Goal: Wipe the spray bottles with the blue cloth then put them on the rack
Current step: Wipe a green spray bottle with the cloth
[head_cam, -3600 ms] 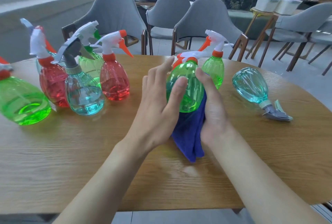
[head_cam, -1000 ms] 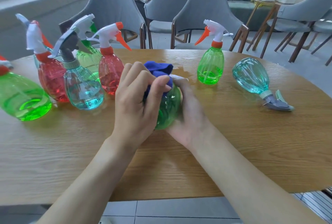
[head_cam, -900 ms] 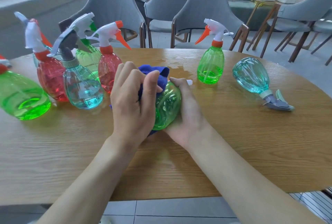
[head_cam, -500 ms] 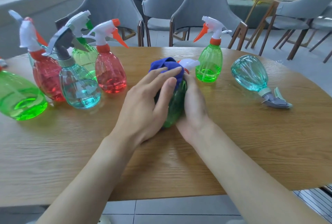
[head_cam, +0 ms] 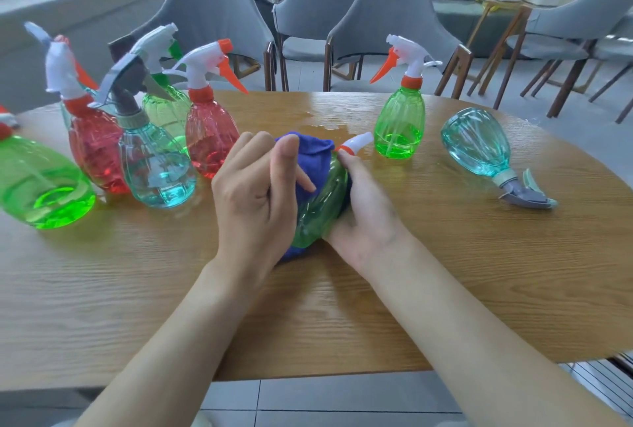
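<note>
Inventory, head view.

1. Held green bottle (head_cam: pixel 320 204): mid-counter (head_cam: pixel 445 272), tilted on its side, base toward the person, neck pointing away. White spray head (head_cam: pixel 358 142) w/ orange collar sticks out past the right thumb. Can't tell if the base touches the counter.
2. Blue cloth (head_cam: pixel 313 156): wrapped over the bottle's upper left side, bunched at the neck end; one edge shows under the base.
3. Left hand (head_cam: pixel 255 200): grip curled round the blue cloth, thumb up on top of it, pressing it to the bottle.
4. Right hand (head_cam: pixel 363 217): grip cupped round the bottle's right side, thumb laid along it toward the collar.
5. Upright green bottle (head_cam: pixel 399 118): far right-ctr, orange trigger, some liquid inside.
6. Teal bottle on its side (head_cam: pixel 476 142): right of item 5, grey trigger head pointing right.
7. Left cluster, standing close together: red bottle w/ orange trigger (head_cam: pixel 210 132), teal bottle w/ grey trigger (head_cam: pixel 154 159), pale green bottle (head_cam: pixel 166 108) behind, second red bottle (head_cam: pixel 92 142).
8. Large green bottle (head_cam: pixel 37 183): far left, partly out of frame.
9. Wet patch (head_cam: pixel 329 125): on the counter beyond the cloth.
10. Grey chairs (head_cam: pixel 394 12): behind the counter.
</note>
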### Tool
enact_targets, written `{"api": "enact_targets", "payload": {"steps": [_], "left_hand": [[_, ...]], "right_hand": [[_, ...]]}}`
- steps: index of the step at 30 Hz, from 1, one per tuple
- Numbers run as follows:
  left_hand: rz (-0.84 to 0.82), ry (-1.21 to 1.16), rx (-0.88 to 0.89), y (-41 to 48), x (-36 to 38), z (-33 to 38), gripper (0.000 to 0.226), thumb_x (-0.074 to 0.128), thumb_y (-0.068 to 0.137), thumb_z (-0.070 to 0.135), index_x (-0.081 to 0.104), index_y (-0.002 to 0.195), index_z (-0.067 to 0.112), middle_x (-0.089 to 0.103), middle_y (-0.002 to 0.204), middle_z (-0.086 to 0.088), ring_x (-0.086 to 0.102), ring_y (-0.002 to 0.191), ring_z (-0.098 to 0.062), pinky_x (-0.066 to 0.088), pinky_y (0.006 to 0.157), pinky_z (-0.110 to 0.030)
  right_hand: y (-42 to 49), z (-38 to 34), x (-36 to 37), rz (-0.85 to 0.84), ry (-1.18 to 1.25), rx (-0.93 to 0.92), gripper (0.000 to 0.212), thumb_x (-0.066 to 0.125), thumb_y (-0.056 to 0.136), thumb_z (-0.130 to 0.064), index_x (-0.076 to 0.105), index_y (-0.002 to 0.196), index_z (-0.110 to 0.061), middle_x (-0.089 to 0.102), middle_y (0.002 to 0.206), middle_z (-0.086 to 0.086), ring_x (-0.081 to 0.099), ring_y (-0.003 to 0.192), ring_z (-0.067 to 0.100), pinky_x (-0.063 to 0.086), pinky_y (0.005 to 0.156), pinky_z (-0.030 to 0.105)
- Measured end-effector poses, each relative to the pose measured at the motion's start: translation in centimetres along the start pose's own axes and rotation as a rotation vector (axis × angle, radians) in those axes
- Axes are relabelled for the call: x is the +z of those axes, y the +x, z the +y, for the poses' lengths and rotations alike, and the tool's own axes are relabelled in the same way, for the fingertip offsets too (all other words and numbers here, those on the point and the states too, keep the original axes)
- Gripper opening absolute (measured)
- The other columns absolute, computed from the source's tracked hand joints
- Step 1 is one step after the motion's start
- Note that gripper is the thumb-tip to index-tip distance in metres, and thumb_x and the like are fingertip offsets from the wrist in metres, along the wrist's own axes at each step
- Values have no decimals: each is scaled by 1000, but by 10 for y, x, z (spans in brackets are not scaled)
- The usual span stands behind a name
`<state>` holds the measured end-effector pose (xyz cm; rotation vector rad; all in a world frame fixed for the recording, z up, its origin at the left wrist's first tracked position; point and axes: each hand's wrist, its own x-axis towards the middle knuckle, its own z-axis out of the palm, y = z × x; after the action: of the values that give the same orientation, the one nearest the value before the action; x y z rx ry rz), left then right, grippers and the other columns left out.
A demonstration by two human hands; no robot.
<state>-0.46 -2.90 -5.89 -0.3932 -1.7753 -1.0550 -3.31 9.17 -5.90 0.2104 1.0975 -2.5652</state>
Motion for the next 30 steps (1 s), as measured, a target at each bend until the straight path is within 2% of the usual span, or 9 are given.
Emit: {"api": "enact_targets", "payload": {"steps": [2,6,9,12,18,24,26,28,30], "left_hand": [[-91,-8,-21,-1,0,0,61,38,116,32,78,78,6,66,82,0,61,80,-26,46,77,-36],[-314,-24,63,-1,1,0,42,54,110,35,85,95,12,76,107,0,70,107,-20,50,95,-32],[-277,-47,104,-2,4,-1,41,61,109,31,85,82,11,76,92,-2,70,93,-23,53,84,-36],[-171,-24,95,-6,9,3,52,59,110,25,77,63,9,64,71,-1,53,71,-23,43,71,-31],[56,-110,-272,1,3,-1,66,46,114,23,58,51,9,45,58,-5,46,65,-13,37,71,-26],[169,-181,-624,9,2,4,69,41,116,36,43,50,14,41,48,9,40,52,-7,38,66,-19],[169,-273,-792,12,0,-3,70,41,115,44,45,49,20,40,48,12,39,52,-9,38,69,-26],[103,-342,-888,10,-1,-11,68,45,112,50,51,49,24,46,56,10,41,60,-15,36,73,-36],[-3,-376,-915,9,-1,-11,59,50,109,51,61,58,25,56,66,6,47,70,-22,37,76,-44]], "right_hand": [[1,-1,0,2,-9,-30,50,50,110,-41,65,140,-5,71,132,16,68,124,30,51,111,47],[1,-3,-2,-9,-16,-39,35,52,108,-41,73,115,-15,73,105,11,72,100,27,57,96,41],[-3,-5,-4,-31,-47,-16,34,51,107,-40,73,101,-15,72,93,8,72,91,23,59,84,37],[-3,-3,-4,-23,-49,19,39,45,110,-41,70,93,-16,69,77,2,70,74,16,56,73,32],[0,1,-1,48,-72,-3,50,55,106,-43,64,141,-9,74,127,16,71,120,32,50,112,52],[3,5,-3,46,-54,-38,56,57,105,-44,59,146,-5,71,134,18,69,124,33,52,109,50],[4,2,-5,31,-56,-52,56,58,105,-46,61,140,-3,71,125,17,71,114,32,58,99,45],[4,-6,-4,21,-106,-109,37,61,103,-44,68,121,-13,73,105,11,73,96,26,59,85,39],[1,-13,-2,6,-173,-185,25,65,101,-41,67,114,-20,72,99,8,72,92,24,58,85,40]]}}
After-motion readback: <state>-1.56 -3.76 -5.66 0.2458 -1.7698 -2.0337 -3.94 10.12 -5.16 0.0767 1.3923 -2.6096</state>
